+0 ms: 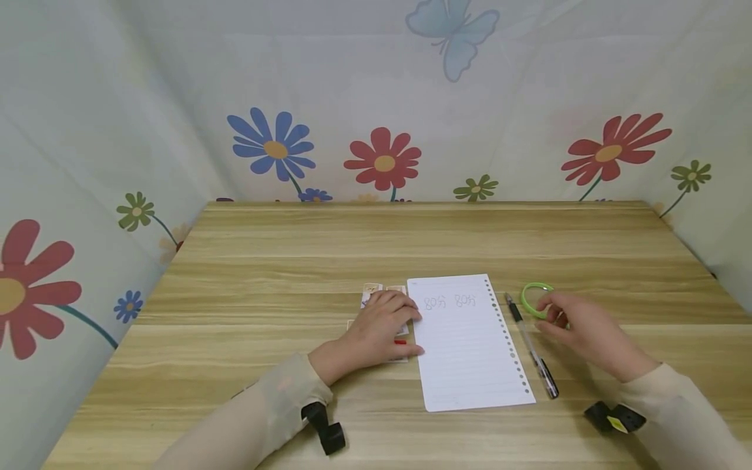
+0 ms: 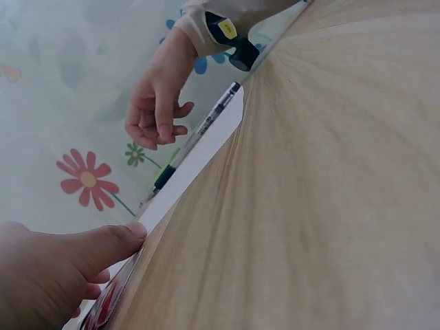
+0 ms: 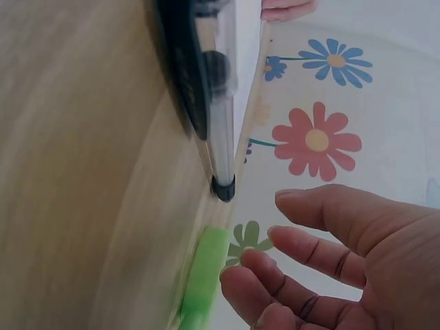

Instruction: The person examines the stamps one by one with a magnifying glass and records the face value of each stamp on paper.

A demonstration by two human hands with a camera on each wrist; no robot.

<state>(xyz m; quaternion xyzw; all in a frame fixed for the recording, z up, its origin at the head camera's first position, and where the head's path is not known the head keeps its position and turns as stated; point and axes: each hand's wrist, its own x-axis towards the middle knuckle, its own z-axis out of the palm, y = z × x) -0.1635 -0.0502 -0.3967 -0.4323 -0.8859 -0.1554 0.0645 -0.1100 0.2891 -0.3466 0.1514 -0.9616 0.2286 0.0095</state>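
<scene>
Paper sheet (image 1: 470,365), head view: lower middle of frame, flat on wooden table (image 1: 282,261), handwriting near its top, holes down right side. Left hand (image 1: 376,326) lies at its left edge, over small printed cards (image 1: 372,288), fingers relaxed and spread, not gripping. Pen (image 1: 533,349) lies just beside sheet's right side. Right hand (image 1: 593,333), right of pen, at green ring (image 1: 525,305), fingers loosely bent.

Left wrist view: left hand at lower left, thumb tip at sheet's edge; sheet runs diagonally up to upper middle, pen along it. Right hand at upper left, holding nothing.

Right wrist view: right hand at lower right, thumb and fingers apart, gap to green ring at lower middle. Pen at upper middle, sheet behind it.
</scene>
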